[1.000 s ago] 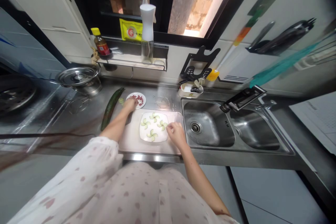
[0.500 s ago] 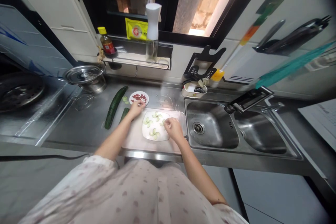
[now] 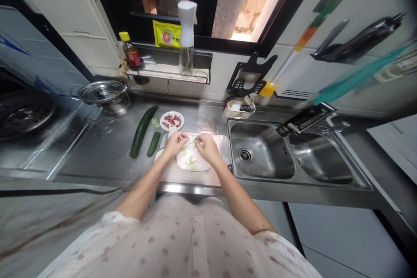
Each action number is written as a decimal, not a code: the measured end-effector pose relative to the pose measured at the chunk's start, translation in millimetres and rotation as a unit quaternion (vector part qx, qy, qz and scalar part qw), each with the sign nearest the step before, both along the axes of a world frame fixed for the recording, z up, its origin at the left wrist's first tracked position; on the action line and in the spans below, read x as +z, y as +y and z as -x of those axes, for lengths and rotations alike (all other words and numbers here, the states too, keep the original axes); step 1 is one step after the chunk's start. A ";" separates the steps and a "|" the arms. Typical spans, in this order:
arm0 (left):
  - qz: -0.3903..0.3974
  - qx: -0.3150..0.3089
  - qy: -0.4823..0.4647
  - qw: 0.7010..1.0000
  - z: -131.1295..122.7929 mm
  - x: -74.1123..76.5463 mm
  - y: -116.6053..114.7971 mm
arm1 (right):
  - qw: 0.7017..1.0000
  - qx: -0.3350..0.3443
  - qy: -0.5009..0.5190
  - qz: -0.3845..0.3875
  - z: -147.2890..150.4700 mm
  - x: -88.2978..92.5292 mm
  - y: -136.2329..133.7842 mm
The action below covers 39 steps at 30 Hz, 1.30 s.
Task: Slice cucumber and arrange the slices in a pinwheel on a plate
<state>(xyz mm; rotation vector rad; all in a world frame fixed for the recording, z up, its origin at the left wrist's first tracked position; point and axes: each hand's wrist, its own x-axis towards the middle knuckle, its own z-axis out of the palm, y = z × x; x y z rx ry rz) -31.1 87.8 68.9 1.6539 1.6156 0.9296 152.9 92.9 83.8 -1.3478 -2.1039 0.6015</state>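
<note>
My left hand (image 3: 176, 143) is over the left upper edge of a white plate (image 3: 202, 165), its fingertips pinched; anything between them is too small to make out. Facing it, my right hand (image 3: 206, 147) hovers over the plate's upper right, also pinched, its contents hidden. Pale green slices (image 3: 191, 163) lie on the plate in pinwheel shapes, some covered by my hands. Under the plate is a pale cutting board (image 3: 211, 178). A small round dish (image 3: 172, 121) with red pieces sits just behind my left hand.
On the left lie a long cucumber (image 3: 142, 132), a short cucumber piece (image 3: 153, 144) and thin slices (image 3: 155, 122). A lidded steel pot (image 3: 112, 97) stands farther back. The sink (image 3: 262, 150) is right of the board. A rack (image 3: 169, 74) holds bottles above the counter.
My left hand has moved from the dish of red pieces to the plate. My right hand has shifted left and away from me, toward my left hand. The view has shifted slightly.
</note>
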 end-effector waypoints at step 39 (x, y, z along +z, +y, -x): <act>0.015 0.014 -0.059 0.998 -9.7 -4.7 -37.9 | 0.998 0.033 0.013 0.054 -4.2 -6.2 -18.2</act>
